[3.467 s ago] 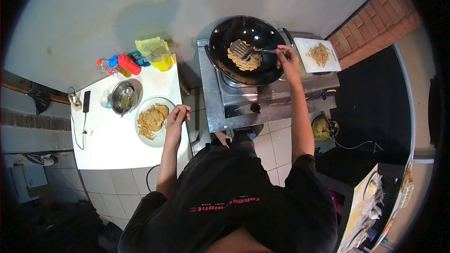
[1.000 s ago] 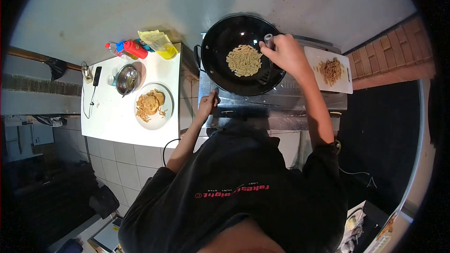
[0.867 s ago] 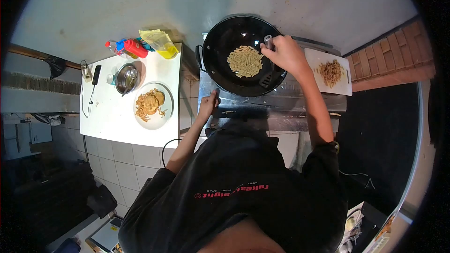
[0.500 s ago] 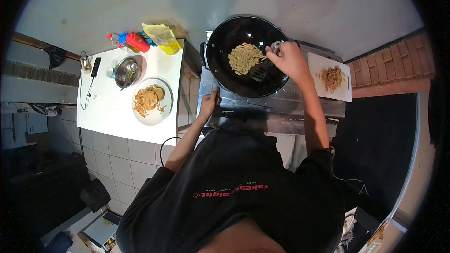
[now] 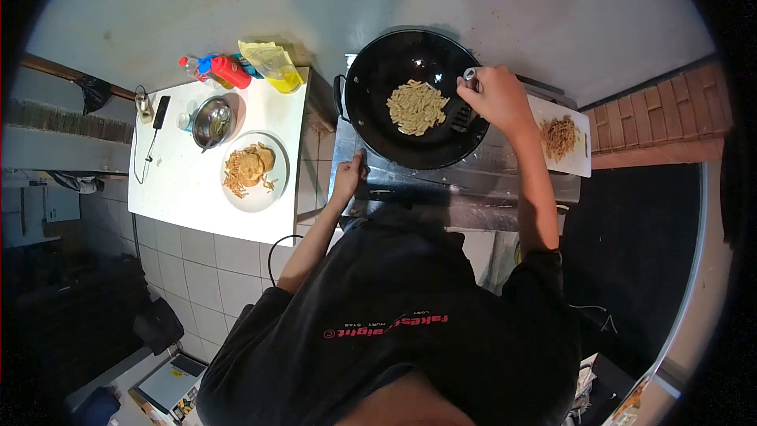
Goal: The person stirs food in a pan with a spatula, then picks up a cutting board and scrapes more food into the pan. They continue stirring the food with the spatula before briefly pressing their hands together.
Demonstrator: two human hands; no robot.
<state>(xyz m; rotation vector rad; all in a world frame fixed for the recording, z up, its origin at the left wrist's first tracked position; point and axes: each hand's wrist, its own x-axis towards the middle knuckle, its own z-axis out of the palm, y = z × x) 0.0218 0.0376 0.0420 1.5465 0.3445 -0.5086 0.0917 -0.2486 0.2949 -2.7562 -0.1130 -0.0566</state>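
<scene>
A black wok [image 5: 410, 154] sits on the metal stove [image 5: 473, 197], with a heap of pale, short pieces of food [image 5: 418, 108] in its middle. My right hand [image 5: 498, 101] is wrapped round the handle of a slotted spatula [image 5: 461, 118] above the wok's right side. The spatula's dark head is inside the wok, just right of the food. My left hand [image 5: 348, 177] is at the stove's left front edge, thumb up, its fingers folded and partly hidden; I cannot make out anything in it.
On the white table [image 5: 181, 217] at left are a plate [image 5: 256, 203] of browned food, a metal bowl [image 5: 213, 122], a red bottle [image 5: 230, 72] and a yellow bag [image 5: 272, 61]. A white board [image 5: 574, 159] with brown pieces lies right of the wok.
My right hand and the spatula have moved to the right, away from the food. The food heap looks more compact and has shifted slightly right. My left hand has hardly moved.
</scene>
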